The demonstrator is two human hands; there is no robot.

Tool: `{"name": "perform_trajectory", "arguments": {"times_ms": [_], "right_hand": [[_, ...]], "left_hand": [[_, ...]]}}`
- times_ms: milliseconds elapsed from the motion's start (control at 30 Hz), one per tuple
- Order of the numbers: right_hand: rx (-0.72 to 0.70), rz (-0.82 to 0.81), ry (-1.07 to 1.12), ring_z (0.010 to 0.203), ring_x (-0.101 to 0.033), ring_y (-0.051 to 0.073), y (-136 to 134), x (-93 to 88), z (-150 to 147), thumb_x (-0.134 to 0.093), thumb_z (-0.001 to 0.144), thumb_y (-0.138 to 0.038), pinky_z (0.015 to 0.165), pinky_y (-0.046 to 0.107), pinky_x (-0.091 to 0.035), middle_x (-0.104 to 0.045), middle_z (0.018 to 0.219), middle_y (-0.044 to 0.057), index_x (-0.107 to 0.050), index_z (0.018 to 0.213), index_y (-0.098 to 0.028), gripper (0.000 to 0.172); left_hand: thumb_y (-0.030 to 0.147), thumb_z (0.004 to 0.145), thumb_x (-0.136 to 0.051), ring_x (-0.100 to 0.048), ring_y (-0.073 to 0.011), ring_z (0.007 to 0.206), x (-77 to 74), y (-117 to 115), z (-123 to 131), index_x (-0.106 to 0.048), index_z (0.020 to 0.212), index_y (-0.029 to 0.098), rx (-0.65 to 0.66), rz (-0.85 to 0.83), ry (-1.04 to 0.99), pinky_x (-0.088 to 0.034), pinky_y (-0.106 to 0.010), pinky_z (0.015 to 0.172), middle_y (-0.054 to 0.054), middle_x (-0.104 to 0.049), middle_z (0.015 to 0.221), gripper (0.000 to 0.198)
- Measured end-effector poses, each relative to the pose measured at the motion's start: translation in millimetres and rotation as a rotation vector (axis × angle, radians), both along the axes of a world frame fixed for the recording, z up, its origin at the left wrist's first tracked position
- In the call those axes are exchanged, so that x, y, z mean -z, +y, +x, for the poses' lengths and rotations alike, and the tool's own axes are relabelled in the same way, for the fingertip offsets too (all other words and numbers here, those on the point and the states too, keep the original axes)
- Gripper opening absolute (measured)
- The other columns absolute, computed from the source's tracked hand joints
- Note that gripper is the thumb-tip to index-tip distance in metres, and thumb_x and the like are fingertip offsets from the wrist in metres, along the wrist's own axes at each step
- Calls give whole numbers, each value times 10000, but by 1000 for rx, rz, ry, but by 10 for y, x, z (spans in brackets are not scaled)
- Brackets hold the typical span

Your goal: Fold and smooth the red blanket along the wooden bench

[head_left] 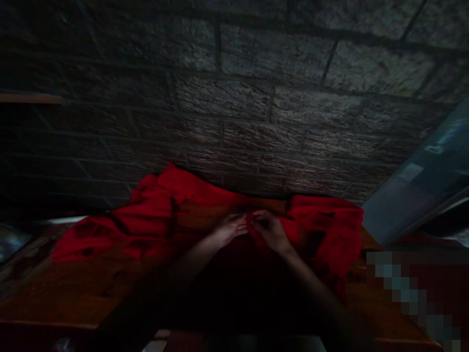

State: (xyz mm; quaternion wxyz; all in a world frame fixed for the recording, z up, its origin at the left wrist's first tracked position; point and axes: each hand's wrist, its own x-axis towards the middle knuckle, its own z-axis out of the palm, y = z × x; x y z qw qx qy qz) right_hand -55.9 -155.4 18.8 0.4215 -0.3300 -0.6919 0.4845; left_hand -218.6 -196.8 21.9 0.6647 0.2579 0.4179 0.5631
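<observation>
A red cloth (157, 215) lies crumpled across a wooden table (73, 288), against a brick wall. My left hand (229, 229) and my right hand (270, 229) meet at the middle of the cloth. Both have their fingers closed in a pinch on a fold of the red fabric. The right part of the cloth (330, 230) hangs over the table's edge with a fringe. The scene is dim, and my forearms fade into shadow.
A brick wall (256, 98) rises right behind the table. A grey slanted panel (421, 195) stands at the right. A pixelated patch covers the lower right corner. A narrow shelf edge (29, 99) shows at the left.
</observation>
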Motion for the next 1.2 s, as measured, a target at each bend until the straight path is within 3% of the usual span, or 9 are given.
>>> {"name": "perform_trajectory", "arguments": {"times_ms": [100, 267, 400, 533, 633, 733, 1000, 1100, 1200], "right_hand": [[74, -127, 139, 839, -654, 180, -4, -64, 96, -689, 731, -428, 811, 330, -528, -692, 902, 44, -658, 1011, -193, 367], [346, -257, 410, 582, -545, 110, 152, -194, 268, -641, 742, -473, 593, 260, -493, -580, 722, -31, -635, 1064, -207, 417], [456, -85, 337, 588, -518, 127, 238, -187, 368, -561, 814, -466, 592, 259, -457, -561, 660, -28, -664, 1040, -191, 371], [520, 275, 36, 898, -603, 207, 127, -237, 360, -577, 849, -436, 819, 338, -490, -658, 967, 95, -715, 929, -180, 302], [427, 429, -103, 904, -622, 214, -24, -299, 290, -596, 889, -436, 846, 347, -487, -676, 964, 91, -729, 928, -206, 268], [262, 410, -137, 824, -657, 199, -122, -311, 220, -628, 886, -464, 815, 330, -492, -720, 880, 47, -721, 850, -229, 255], [161, 407, -229, 780, -655, 200, -157, -312, 196, -648, 867, -490, 796, 328, -464, -719, 786, 27, -699, 747, -241, 281], [95, 343, -209, 730, -645, 182, -160, -327, 202, -523, 943, -458, 729, 299, -464, -712, 779, 26, -692, 784, -228, 327], [114, 266, -139, 710, -630, 176, -119, -321, 221, -480, 946, -496, 689, 279, -460, -692, 762, 29, -668, 786, -213, 376]], "left_hand": [[144, 839, -714, -688, -137, 743, -25, 31, 23, -676, 821, 149, -92, -48, -140, -557, -275, 796, -50, -715, 802, 42], [52, 936, -506, -635, -75, 634, -203, 98, -60, -616, 789, 173, -419, -105, -343, -570, -208, 762, 5, -619, 711, 219], [66, 917, -536, -666, -98, 708, -297, 79, -71, -626, 823, 164, -423, -67, -369, -578, -258, 828, -19, -656, 776, 163], [49, 863, -610, -694, -132, 791, -257, 17, -22, -641, 835, 156, -294, 58, -287, -576, -319, 846, -20, -697, 834, 115], [67, 820, -674, -698, -155, 840, -212, -23, 0, -672, 882, 150, -167, 171, -185, -571, -320, 827, -33, -721, 896, 104], [112, 788, -729, -691, -156, 836, -187, -53, 23, -697, 893, 150, -90, 249, -87, -555, -285, 794, -47, -729, 915, 116], [182, 735, -782, -649, -151, 817, -135, -92, 62, -760, 854, 169, -61, 349, 373, -484, -230, 780, -33, -735, 868, 121], [192, 759, -768, -641, -145, 809, -122, -90, 79, -743, 825, 164, -55, 334, 326, -481, -222, 756, -26, -719, 842, 76], [153, 788, -738, -649, -135, 794, -136, -74, 103, -692, 813, 173, -123, 270, 61, -506, -248, 779, -4, -693, 813, 56]]}}
